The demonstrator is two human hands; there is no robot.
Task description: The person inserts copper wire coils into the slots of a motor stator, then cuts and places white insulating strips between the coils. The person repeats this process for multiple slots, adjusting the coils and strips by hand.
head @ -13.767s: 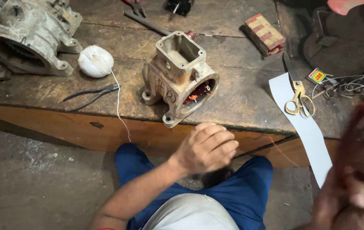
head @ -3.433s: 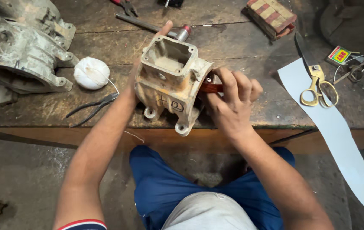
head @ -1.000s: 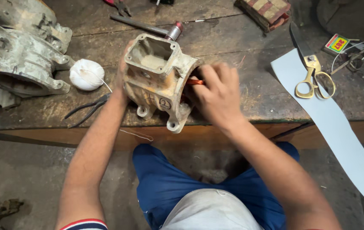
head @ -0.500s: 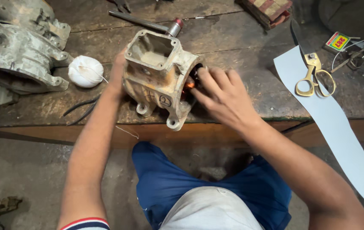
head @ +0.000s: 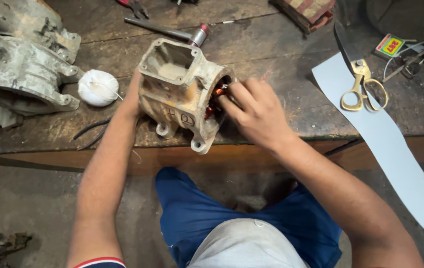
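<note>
Left of the motor housing [head: 184, 92], a bigger grey casting [head: 21, 74] lies on the table [head: 291, 106], and a white ball of string [head: 98, 87] rests just beside the housing. My left hand [head: 133, 97] presses on the housing's left side, I think to stop it from turning; its fingers go behind the metal, so I cannot tell how they are. The housing stands near the front edge of the table, its open end facing right. There the fingers [head: 232, 97] of my right hand [head: 256, 111] are bent narrow, and the tips touch the copper windings [head: 215, 99]. Right of the housing lie a pale paper strip [head: 381, 144] and yellow scissors [head: 363, 89]. Half a second ago my right hand was flatter over the opening; now the fingers curl more inside.
</note>
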